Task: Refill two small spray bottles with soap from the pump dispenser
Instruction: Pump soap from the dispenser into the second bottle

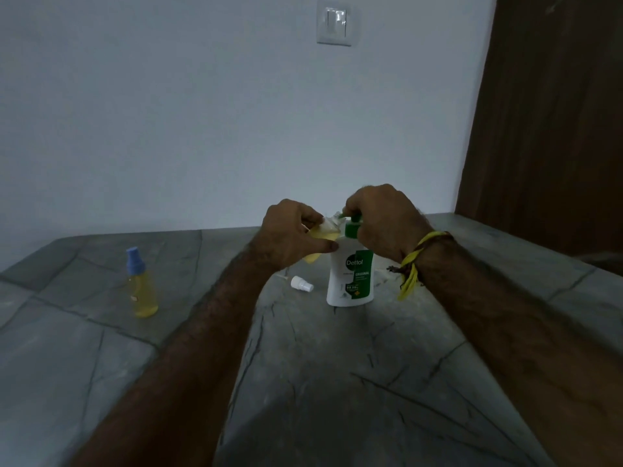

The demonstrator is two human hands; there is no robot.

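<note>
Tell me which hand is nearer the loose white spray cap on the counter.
Left. The left hand is just above-left of the white spray cap; the right hand is farther, beyond the dispenser.

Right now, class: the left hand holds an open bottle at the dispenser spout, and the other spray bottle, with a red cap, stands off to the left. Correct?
Not quite. The head view shows the standing spray bottle has a blue cap, not red. Everything else stands.

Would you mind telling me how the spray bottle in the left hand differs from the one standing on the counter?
The held bottle is tilted at the dispenser's nozzle; the standing bottle is upright and untouched. The held bottle is uncapped, its white spray cap lying on the counter; the standing bottle keeps its blue cap. Both hold yellow liquid.
</note>
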